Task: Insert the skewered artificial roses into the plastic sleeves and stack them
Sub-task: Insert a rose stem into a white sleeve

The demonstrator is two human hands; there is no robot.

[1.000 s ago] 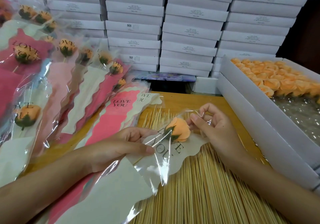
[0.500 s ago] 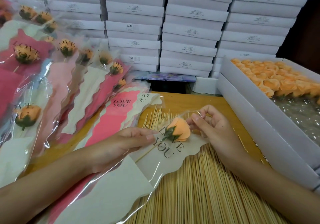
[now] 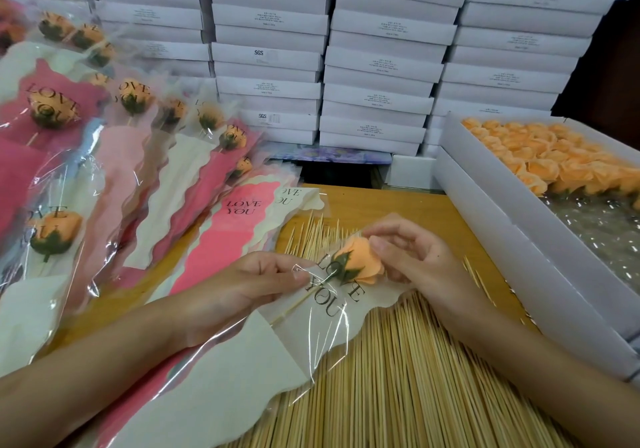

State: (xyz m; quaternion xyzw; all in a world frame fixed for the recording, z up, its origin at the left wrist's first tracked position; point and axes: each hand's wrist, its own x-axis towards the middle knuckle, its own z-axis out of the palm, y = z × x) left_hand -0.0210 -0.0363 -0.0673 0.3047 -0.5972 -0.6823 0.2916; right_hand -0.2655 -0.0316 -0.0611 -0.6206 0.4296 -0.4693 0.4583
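- Pinches the sleeve [image 3: 332, 312] at its left edge with the left hand [image 3: 256, 281], thumb and fingers closed on the plastic.
- Grips the rose [image 3: 360, 264] with the right hand [image 3: 412, 260], fingers curled round its head.
- Holds the rose inside the sleeve, over loose skewers [image 3: 398, 378], near centre.
- Shows filled sleeves [image 3: 114, 156] fanned at left, and a box [image 3: 502, 205] of roses at right.

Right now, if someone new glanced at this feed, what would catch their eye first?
The orange rose at centre, inside a clear sleeve printed LOVE YOU; the left hand pinches the sleeve and the right hand holds the bloom. Behind rises a wall of stacked white boxes. An open box of orange roses sits right, finished sleeved roses fan out left, and skewers lie beneath.
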